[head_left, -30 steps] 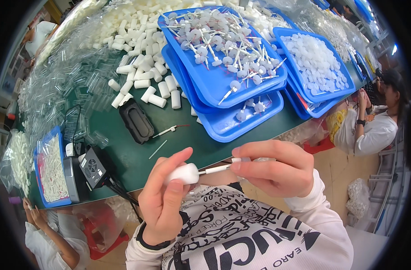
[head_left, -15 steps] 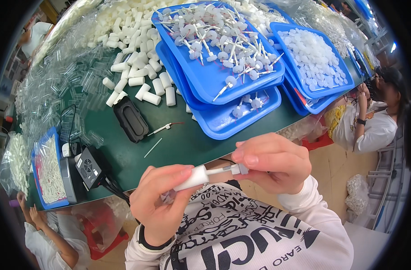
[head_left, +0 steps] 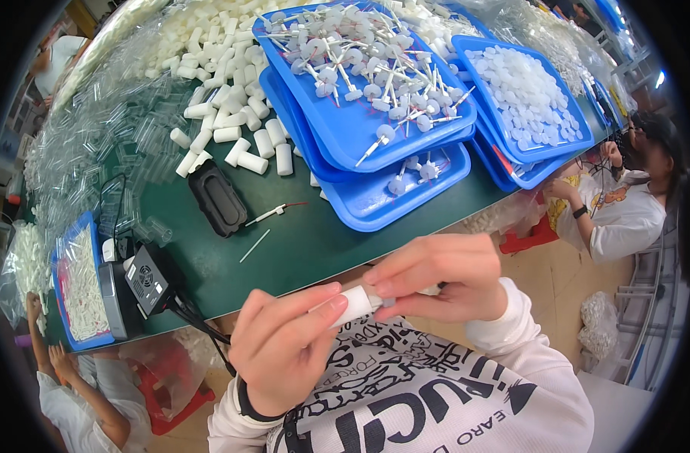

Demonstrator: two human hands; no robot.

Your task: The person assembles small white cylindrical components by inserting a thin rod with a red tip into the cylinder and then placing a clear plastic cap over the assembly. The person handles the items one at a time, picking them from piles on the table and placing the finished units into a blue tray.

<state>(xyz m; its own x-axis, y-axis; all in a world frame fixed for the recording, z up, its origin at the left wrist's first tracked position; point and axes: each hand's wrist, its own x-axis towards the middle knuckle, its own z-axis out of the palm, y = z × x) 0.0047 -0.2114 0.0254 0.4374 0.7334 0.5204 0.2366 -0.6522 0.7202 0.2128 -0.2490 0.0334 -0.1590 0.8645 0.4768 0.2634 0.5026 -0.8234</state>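
My left hand (head_left: 280, 351) is closed round a white cylinder (head_left: 354, 303), held above the table's front edge. Pinched in my right hand (head_left: 450, 273) is a small part with a translucent disc (head_left: 388, 302) at its end. The part meets the open right end of the cylinder, and the thin stem seen before is now hidden. Whether the two touch all round cannot be made out behind my fingers. On the green table lie a thin white rod with a red wire (head_left: 273, 213) and a short white stick (head_left: 255, 245).
Several blue trays (head_left: 413, 143) of wired disc parts are stacked ahead, beside a blue tray of translucent discs (head_left: 522, 98). White cylinders (head_left: 228, 134), transparent tubes (head_left: 95, 151) and an open black case (head_left: 218, 198) lie leftward. A black device (head_left: 150, 281) with cables stands near the left edge. Co-workers sit at both sides.
My hands have come together. The stem of the disc part has gone into the white cylinder, so the disc now sits at its end.
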